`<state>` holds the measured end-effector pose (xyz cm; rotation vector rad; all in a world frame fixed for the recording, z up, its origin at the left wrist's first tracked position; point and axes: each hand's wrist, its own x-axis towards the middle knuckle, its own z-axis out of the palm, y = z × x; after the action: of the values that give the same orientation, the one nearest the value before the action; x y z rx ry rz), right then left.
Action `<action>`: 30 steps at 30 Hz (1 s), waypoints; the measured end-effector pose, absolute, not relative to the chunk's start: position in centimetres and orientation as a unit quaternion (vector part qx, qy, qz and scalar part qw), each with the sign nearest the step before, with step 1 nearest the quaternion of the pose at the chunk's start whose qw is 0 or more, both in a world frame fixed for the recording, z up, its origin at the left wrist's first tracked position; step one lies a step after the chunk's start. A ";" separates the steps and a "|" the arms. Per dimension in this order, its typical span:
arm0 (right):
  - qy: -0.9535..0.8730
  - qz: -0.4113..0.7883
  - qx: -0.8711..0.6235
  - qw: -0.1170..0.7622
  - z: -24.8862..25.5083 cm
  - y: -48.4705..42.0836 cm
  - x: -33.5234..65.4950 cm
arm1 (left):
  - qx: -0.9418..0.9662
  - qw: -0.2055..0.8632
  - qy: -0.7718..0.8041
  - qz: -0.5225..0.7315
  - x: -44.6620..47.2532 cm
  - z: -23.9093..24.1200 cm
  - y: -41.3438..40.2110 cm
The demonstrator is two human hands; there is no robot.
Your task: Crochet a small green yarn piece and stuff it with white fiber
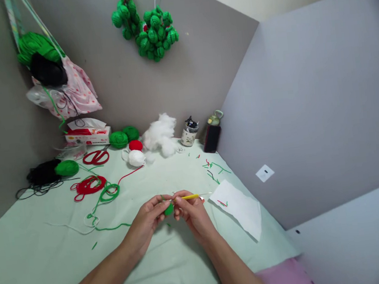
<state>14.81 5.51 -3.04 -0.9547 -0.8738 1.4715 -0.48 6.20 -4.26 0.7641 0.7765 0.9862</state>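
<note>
Between my two hands is a small green crocheted piece, pinched in the fingers of my left hand. A crochet hook with a yellow handle is in the closed fingers of my right hand, its tip at the green piece. Green yarn runs from the left hand over the table to a loose coil. Whether the hook's tip is inside a stitch is too small to tell. A speck of red shows beside the right hand.
Red-handled scissors, a red yarn coil, black yarn, white stuffing, a tissue box, a jar and a phone stand or lie behind. White paper lies right. Green crocheted bunches hang above.
</note>
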 end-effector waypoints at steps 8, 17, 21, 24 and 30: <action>-0.387 0.623 -0.414 0.539 -3.6 5.6 15.0 | 0.359 0.753 0.350 0.427 -0.8 -4.6 6.3; -0.417 0.616 -0.403 0.533 -3.6 5.2 14.7 | 0.395 0.751 0.325 0.417 -1.5 -3.8 6.2; -0.430 0.610 -0.399 0.533 -3.4 4.8 14.8 | 0.411 0.754 0.307 0.410 -1.5 -3.4 5.8; -0.437 0.608 -0.400 0.529 -3.5 4.9 15.0 | 0.415 0.753 0.308 0.407 -1.3 -3.5 5.9; -0.439 0.606 -0.405 0.525 -3.8 5.1 15.1 | 0.417 0.759 0.308 0.394 -1.4 -3.9 6.1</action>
<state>15.12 5.06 -3.81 -0.9683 -1.0491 1.4503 -1.37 6.08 -3.86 0.9084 0.6713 0.8574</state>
